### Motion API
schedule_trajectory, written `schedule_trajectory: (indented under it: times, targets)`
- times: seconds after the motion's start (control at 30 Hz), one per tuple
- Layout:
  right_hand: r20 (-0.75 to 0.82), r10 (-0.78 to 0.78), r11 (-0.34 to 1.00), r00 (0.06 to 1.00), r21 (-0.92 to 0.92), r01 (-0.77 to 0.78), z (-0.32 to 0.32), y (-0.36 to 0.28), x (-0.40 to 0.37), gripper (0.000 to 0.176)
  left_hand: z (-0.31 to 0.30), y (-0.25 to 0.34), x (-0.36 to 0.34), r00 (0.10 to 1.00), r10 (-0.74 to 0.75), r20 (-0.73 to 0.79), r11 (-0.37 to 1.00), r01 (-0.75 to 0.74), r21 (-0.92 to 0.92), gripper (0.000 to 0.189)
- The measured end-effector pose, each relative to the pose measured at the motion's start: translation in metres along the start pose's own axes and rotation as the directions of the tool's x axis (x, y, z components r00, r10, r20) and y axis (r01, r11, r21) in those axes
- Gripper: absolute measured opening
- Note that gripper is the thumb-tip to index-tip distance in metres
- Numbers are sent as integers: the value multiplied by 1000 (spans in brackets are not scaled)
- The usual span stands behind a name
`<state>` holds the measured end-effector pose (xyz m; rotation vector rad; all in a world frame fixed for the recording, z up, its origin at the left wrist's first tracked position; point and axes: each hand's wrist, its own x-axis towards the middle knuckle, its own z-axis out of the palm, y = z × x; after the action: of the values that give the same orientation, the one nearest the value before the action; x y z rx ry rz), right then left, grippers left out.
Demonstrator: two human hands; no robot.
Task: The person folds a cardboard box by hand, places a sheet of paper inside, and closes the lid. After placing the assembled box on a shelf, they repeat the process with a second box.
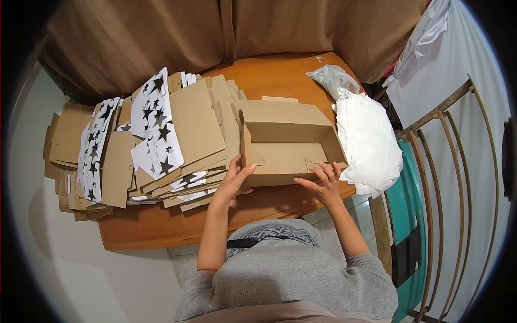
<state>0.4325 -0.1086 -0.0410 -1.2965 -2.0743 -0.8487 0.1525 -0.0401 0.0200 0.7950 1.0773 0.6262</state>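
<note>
An open brown cardboard box [285, 179] sits in front of me on the wooden table, its lid flap [285, 111] raised at the back. Its inside shows plain brown card with small slots and tabs near the front edge. My left hand [232, 183] holds the box's front left corner, thumb against the front wall and fingers at the side. By the front wall, toward the right, my right hand [323, 185] has its fingers spread, the tips at the top edge; nothing is gripped in it.
Flat cardboard box blanks [196, 121], some white with black stars [156, 126], lie piled at the left. A stack of white sheets [369, 140] overhangs the right edge of the wooden table [258, 78]. Behind it lies a clear plastic bag [336, 81]. A wooden rack [431, 116] stands farther right.
</note>
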Motion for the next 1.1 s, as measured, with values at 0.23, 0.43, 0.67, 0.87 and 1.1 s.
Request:
schedule_trajectory:
  times: [0.23,0.43,0.67,0.87,1.1]
  targets:
    - [164,146,936,976,296,-189,-1,14,-16,48,16,-47,18,992,127,4,989,-126,-79,81]
    - [131,729,566,672,436,-700,12,33,-40,54,28,-65,19,965,249,-78,963,-256,-89,74]
    - [800,588,-419,117,425,-802,14,73,-41,50,44,-74,20,960,267,-83,939,-278,-203,71]
    - [743,613,-226,270,492,-841,23,104,-46,47,62,-82,31,965,211,-158,974,-193,122,64]
    - [792,568,-88,224,329,-940,31,130,-72,45,70,-100,57,953,277,-124,841,-178,511,56]
